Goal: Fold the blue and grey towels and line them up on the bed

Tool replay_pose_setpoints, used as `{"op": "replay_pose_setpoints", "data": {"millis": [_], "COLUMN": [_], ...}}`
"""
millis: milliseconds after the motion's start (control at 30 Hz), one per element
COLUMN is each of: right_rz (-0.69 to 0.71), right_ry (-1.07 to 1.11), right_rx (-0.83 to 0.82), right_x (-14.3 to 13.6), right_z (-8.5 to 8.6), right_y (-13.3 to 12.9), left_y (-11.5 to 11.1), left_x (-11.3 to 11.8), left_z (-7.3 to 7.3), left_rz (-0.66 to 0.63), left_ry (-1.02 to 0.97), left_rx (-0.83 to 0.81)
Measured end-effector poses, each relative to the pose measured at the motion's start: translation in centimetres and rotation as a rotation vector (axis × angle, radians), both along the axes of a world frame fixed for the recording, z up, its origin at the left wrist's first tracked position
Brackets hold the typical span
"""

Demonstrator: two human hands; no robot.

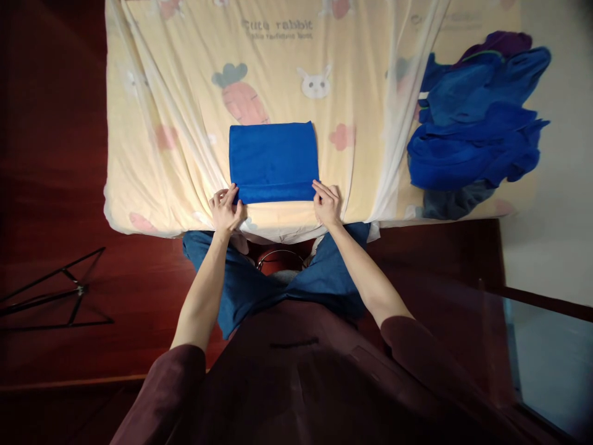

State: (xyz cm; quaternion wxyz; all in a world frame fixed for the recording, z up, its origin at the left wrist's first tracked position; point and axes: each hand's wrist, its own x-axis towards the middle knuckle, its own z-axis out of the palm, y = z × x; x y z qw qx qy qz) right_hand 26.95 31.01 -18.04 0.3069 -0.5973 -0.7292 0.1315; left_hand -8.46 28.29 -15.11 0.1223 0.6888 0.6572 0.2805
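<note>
A blue cloth (273, 154) lies flat as a neat rectangle in front of me, with a narrow strip along its near edge turned over. My left hand (226, 209) pinches the near left corner between thumb and fingers. At the near right corner, my right hand (327, 203) grips the same strip, its fingertips resting on the cloth. Both hands stay low against the printed bedsheet (282, 93), close to the bed's front edge.
A heap of crumpled blue clothes (477, 123) sits at the bed's right end, beside a pale wall (551, 235). On the dark red floor at left stands a black tripod base (79, 289). My knees touch the bed's near edge.
</note>
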Motion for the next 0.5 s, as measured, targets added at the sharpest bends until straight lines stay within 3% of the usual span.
{"op": "replay_pose_setpoints", "data": {"millis": [133,300,500], "right_rz": [0.015,0.081,0.068], "right_ry": [-0.082,-0.183,-0.218], "right_rx": [-0.004,-0.019,-0.047], "right_x": [-0.1,-0.1,-0.2], "right_z": [1.0,2.5,2.3], "right_y": [-0.4,-0.9,-0.6], "left_y": [-0.1,0.0,0.2], "left_x": [0.1,0.3,0.1], "left_z": [0.0,0.1,-0.1], "left_rz": [-0.043,-0.003,0.025], "left_ry": [-0.011,-0.02,-0.005], "left_rx": [-0.021,-0.016,-0.001]}}
